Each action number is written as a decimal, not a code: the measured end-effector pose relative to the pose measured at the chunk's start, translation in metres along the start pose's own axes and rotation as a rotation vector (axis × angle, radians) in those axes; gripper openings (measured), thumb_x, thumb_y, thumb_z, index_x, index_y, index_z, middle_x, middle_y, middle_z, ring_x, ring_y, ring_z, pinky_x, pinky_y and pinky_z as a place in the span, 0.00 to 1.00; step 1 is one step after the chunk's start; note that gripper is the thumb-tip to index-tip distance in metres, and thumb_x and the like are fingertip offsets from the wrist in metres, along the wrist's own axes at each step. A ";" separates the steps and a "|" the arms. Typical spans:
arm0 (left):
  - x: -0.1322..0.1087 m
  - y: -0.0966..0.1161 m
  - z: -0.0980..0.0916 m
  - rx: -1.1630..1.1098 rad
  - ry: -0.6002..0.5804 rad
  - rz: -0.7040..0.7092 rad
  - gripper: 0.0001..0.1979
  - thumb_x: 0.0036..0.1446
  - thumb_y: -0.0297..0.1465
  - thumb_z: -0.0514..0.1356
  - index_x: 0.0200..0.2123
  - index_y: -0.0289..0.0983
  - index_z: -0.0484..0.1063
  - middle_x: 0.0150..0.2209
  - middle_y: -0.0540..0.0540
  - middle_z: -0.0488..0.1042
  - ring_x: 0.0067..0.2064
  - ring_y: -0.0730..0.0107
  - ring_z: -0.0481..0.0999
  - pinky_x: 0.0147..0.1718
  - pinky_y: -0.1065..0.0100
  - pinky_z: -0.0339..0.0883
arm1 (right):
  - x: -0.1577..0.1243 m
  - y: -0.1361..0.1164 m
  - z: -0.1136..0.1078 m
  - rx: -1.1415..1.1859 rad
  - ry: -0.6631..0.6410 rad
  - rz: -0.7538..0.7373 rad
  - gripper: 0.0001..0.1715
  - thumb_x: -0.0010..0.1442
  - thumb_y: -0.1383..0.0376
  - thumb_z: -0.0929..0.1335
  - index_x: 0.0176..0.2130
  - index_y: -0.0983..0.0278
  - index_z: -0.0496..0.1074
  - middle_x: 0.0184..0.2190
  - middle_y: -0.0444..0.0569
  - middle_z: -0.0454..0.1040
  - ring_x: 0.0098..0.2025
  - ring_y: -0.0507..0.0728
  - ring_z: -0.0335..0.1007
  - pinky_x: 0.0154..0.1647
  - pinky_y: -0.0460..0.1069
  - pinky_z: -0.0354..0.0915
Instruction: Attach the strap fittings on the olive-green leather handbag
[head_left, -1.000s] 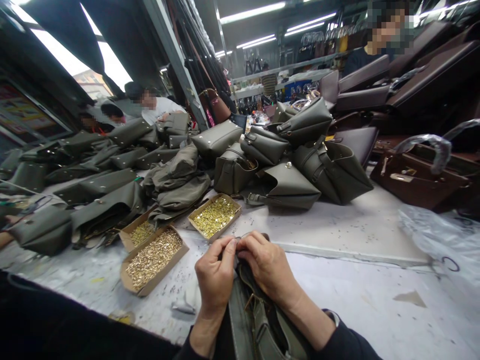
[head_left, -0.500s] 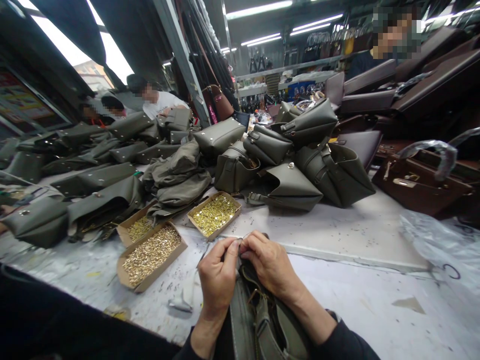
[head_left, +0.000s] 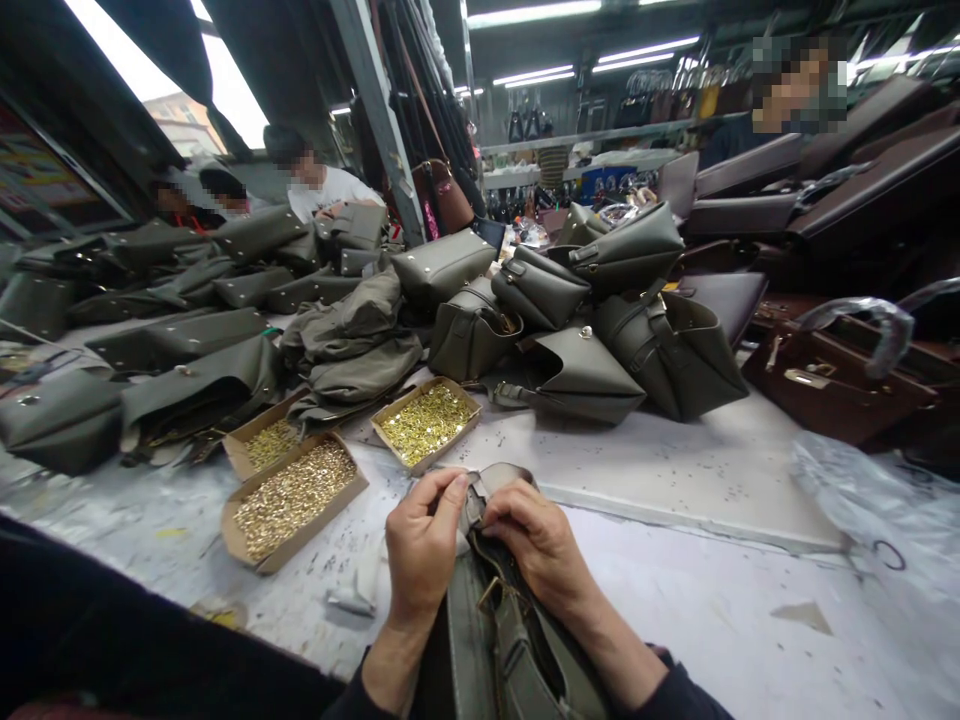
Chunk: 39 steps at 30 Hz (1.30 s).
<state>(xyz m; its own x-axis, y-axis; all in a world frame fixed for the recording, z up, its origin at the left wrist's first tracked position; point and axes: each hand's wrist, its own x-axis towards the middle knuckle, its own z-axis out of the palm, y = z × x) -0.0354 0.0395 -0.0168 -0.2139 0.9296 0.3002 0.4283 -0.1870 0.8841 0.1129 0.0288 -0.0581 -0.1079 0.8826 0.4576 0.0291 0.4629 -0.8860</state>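
Observation:
A dark olive-grey handbag (head_left: 471, 640) lies in front of me at the table's near edge, with a gold buckle and a strap along its opening. My left hand (head_left: 424, 545) pinches the bag's far top edge between thumb and fingers. Beside it, my right hand (head_left: 536, 545) has its fingers curled round the same end of the bag. A curved flap of the bag stands up beyond my right fingers. Whether a small part sits between the fingertips is hidden.
Cardboard trays of gold metal pieces (head_left: 300, 500) and brighter yellow-gold pieces (head_left: 427, 420) stand beyond my hands. Several olive bags (head_left: 581, 375) are piled behind them. Brown handbags (head_left: 840, 385) and clear plastic (head_left: 885, 500) lie at right. Co-workers (head_left: 322, 185) are at the back.
My hands have drawn slightly apart at the bag's end, and a flap now shows above my right fingers. The view has shifted a little.

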 end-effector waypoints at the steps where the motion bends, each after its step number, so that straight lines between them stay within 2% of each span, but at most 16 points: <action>1: 0.000 0.000 -0.001 0.005 -0.010 0.029 0.10 0.60 0.38 0.63 0.36 0.39 0.82 0.34 0.48 0.83 0.37 0.65 0.81 0.39 0.70 0.74 | -0.001 -0.001 0.001 -0.015 0.019 -0.011 0.09 0.64 0.74 0.69 0.36 0.60 0.74 0.33 0.43 0.72 0.37 0.53 0.70 0.39 0.45 0.64; 7: -0.002 0.001 -0.007 0.021 -0.126 0.167 0.08 0.62 0.33 0.63 0.38 0.40 0.82 0.36 0.49 0.84 0.38 0.66 0.82 0.40 0.70 0.74 | -0.006 -0.013 0.005 -0.055 0.128 -0.043 0.10 0.66 0.74 0.68 0.37 0.60 0.75 0.32 0.44 0.75 0.35 0.53 0.72 0.38 0.46 0.66; 11: -0.005 0.003 -0.008 0.010 -0.143 0.173 0.07 0.62 0.32 0.63 0.38 0.40 0.82 0.35 0.49 0.84 0.38 0.67 0.82 0.39 0.72 0.74 | -0.010 -0.016 0.008 -0.048 0.124 -0.042 0.10 0.67 0.73 0.68 0.39 0.58 0.77 0.34 0.44 0.74 0.37 0.53 0.72 0.38 0.47 0.67; 16: -0.005 0.002 -0.008 -0.013 -0.141 0.147 0.06 0.62 0.32 0.63 0.37 0.41 0.82 0.35 0.50 0.83 0.37 0.69 0.82 0.38 0.74 0.73 | -0.013 -0.010 0.010 -0.181 0.249 -0.027 0.09 0.64 0.70 0.72 0.38 0.55 0.81 0.35 0.45 0.69 0.40 0.56 0.67 0.40 0.50 0.64; 27: -0.003 0.002 -0.010 -0.041 -0.226 0.209 0.07 0.63 0.31 0.63 0.37 0.40 0.82 0.35 0.48 0.84 0.37 0.67 0.82 0.37 0.71 0.74 | -0.013 -0.007 0.009 -0.039 0.247 0.065 0.08 0.65 0.68 0.71 0.38 0.54 0.81 0.36 0.46 0.67 0.40 0.57 0.66 0.42 0.53 0.65; 39: -0.005 0.002 -0.009 -0.027 -0.218 0.242 0.06 0.63 0.29 0.63 0.38 0.40 0.82 0.35 0.49 0.83 0.36 0.69 0.82 0.36 0.73 0.73 | -0.012 -0.008 0.006 -0.025 0.244 0.067 0.10 0.64 0.69 0.71 0.38 0.54 0.81 0.36 0.46 0.67 0.41 0.57 0.66 0.43 0.53 0.65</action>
<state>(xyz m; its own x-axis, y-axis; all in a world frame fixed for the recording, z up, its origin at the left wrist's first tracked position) -0.0411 0.0317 -0.0131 0.0854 0.9028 0.4215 0.4196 -0.4163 0.8066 0.1078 0.0140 -0.0565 0.1386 0.9038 0.4049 0.0535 0.4014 -0.9143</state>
